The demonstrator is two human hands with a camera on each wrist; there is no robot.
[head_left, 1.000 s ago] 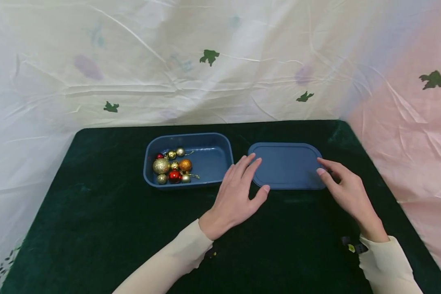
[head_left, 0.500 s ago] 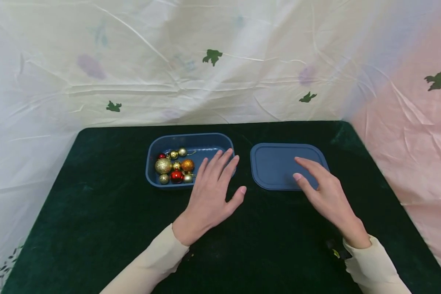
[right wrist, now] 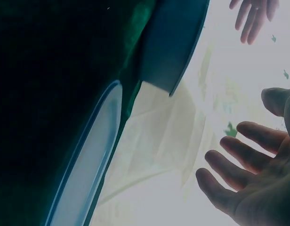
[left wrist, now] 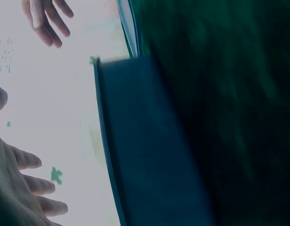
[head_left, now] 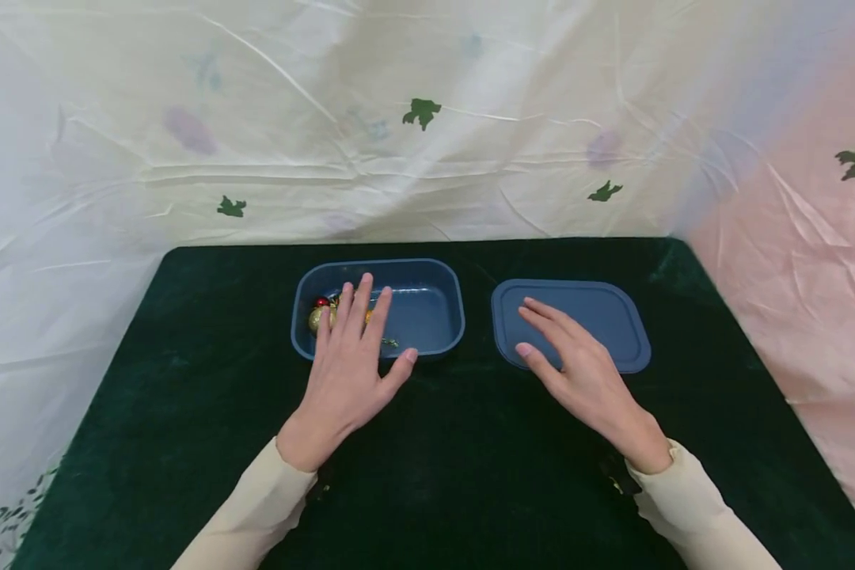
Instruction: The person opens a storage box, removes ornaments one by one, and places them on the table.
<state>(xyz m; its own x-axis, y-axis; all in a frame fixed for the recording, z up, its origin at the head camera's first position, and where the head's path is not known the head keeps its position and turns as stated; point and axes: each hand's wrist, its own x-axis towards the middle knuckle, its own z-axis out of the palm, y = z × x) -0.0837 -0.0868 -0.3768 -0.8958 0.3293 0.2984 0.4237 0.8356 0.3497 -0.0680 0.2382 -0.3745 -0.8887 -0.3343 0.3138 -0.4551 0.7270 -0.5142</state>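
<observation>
My left hand point(head_left: 343, 388) is held with spread, straight fingers above the near side of a blue rectangular box point(head_left: 431, 313). It hides part of the small bauble ornaments inside; a glittery gold bauble point(head_left: 317, 319) and a red bauble point(head_left: 322, 302) show at the left end. To the right lies the matching blue lid point(head_left: 613, 321), flat on the table. Over the lid's left part hovers my right hand point(head_left: 584, 378), fingers extended and thumb apart, holding nothing. In the left wrist view the box's side wall point(left wrist: 140, 141) stands apart from the left fingers point(left wrist: 39, 186).
A dark green cloth covers the table point(head_left: 427, 451). Behind it hangs a pale curtain point(head_left: 370, 174) with green leaf shapes, turning pink at the right. A narrow strip of cloth separates box and lid.
Both hands have moved left: the left from between box and lid to over the baubles, the right from the lid's right edge to its left part. Box and lid keep their places.
</observation>
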